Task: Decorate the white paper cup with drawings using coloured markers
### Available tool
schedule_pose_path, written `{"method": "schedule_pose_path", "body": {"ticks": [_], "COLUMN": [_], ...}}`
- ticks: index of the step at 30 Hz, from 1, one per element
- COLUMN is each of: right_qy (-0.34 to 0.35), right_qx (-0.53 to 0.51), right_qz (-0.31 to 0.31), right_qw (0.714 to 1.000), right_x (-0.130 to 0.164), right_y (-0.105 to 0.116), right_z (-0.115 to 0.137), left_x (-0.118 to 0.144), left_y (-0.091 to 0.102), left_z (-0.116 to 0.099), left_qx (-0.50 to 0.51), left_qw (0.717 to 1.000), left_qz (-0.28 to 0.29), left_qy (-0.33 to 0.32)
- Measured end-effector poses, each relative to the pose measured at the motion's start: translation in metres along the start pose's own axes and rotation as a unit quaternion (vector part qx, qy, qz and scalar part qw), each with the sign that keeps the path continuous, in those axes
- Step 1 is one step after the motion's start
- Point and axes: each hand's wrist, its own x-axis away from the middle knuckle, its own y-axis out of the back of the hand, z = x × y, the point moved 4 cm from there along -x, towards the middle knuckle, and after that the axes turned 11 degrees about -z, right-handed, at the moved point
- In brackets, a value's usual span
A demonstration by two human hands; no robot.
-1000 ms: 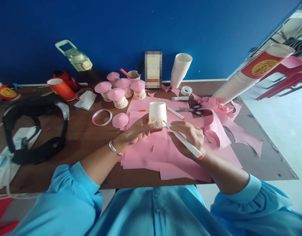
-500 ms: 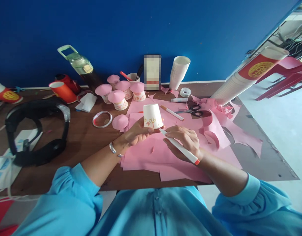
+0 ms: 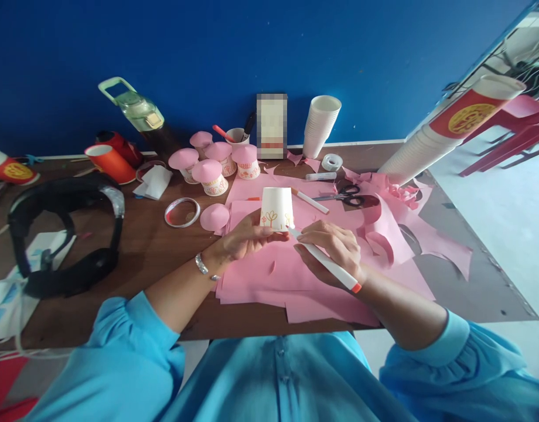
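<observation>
A white paper cup (image 3: 276, 206), upside down with its wide rim at the bottom, is held by my left hand (image 3: 247, 235) near that rim. Orange and yellow plant drawings run round its lower side. My right hand (image 3: 333, 249) is closed round a white marker pen (image 3: 333, 266) with an orange end. The pen's tip is at the cup's lower right side; whether it touches cannot be made out. Beneath both hands lie sheets of pink paper (image 3: 252, 287). A second marker (image 3: 311, 201) rests on the paper behind the cup.
Several cups with pink cone roofs (image 3: 207, 172) stand behind left, near a loose pink cone (image 3: 214, 217) and a tape roll (image 3: 182, 212). Scissors (image 3: 351, 196) and pink scraps (image 3: 399, 193) lie right. Cup stacks (image 3: 321, 126), a bottle (image 3: 142, 114) and a black headset (image 3: 71, 281) surround the work.
The cup has shifted slightly right and turned, so its drawings sit differently. My right hand and the marker have moved a little to the right with it.
</observation>
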Motion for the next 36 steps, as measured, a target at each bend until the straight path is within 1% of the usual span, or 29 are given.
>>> {"method": "schedule_pose_path", "body": {"ticks": [10, 20, 25, 27, 32, 36], "right_qy": [0.009, 0.022, 0.025, 0.027, 0.025, 0.021], "right_qx": [0.001, -0.006, -0.007, -0.004, 0.001, -0.002], "right_qz": [0.01, 0.027, 0.026, 0.026, 0.035, 0.04], "right_qw": [1.0, 0.999, 0.999, 0.999, 0.999, 0.999], "right_x": [-0.0034, -0.0046, -0.0045, -0.0042, -0.0029, -0.0015], "right_y": [-0.0006, -0.0015, -0.0019, -0.0022, -0.0027, -0.0031], "right_z": [0.0027, 0.0049, 0.0053, 0.0052, 0.0044, 0.0034], "left_x": [0.0027, -0.0005, -0.0017, -0.0013, 0.0025, 0.0033], "left_y": [-0.0073, 0.0003, -0.0021, -0.0037, -0.0078, -0.0078], "left_z": [-0.002, 0.0027, 0.0021, 0.001, -0.0022, -0.0018], "left_qx": [-0.024, -0.034, -0.011, -0.016, -0.023, -0.022], "left_qw": [0.999, 0.999, 1.0, 1.0, 0.999, 0.999], "left_qz": [0.02, 0.012, 0.012, 0.009, 0.03, 0.022], "left_qy": [-0.012, -0.019, -0.01, -0.009, -0.018, -0.014]}}
